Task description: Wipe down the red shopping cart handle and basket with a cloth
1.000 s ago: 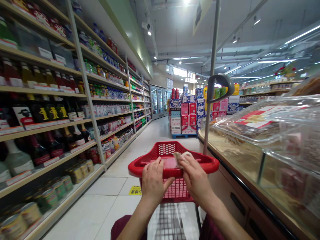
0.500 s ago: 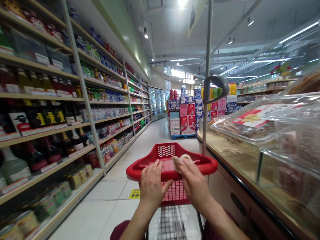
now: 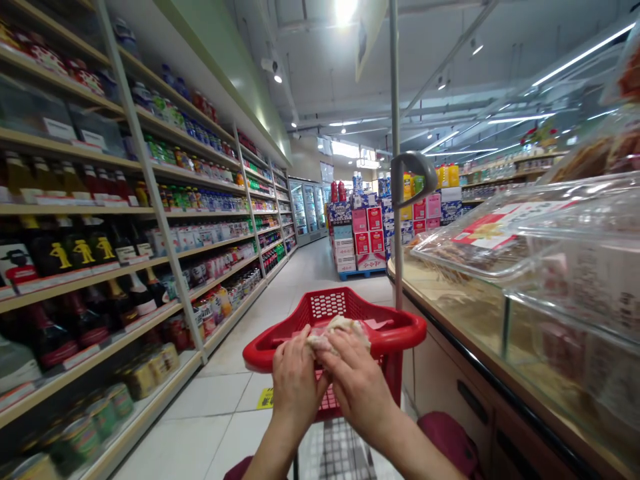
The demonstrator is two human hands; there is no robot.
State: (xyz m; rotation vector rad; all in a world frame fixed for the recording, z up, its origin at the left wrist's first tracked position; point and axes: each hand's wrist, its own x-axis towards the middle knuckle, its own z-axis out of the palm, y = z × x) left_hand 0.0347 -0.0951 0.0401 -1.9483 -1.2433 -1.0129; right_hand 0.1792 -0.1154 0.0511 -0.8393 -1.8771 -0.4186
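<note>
Below the middle of the head view is a red shopping cart (image 3: 407,335) with a mesh basket and a thick rim. My left hand (image 3: 296,377) is closed over the handle at its near edge, fingers on top and thumb toward the middle. Bunched on the handle lies a whitish cloth (image 3: 345,329). My right hand (image 3: 359,375) presses and grips this cloth, its fingers curled over it, right beside my left hand. The handle under both hands is mostly hidden.
Shelves of bottles and cans (image 3: 165,253) line the left side. Close on the right stands a glass-edged counter (image 3: 440,300) with clear plastic food packs (image 3: 500,230). A metal pole (image 3: 395,100) rises at its corner. Stacked boxes (image 3: 369,233) stand ahead on a blue pallet.
My right hand has slid left along the handle with the cloth, up against my left hand. The view has shifted, so the shelves and counter appear farther left.
</note>
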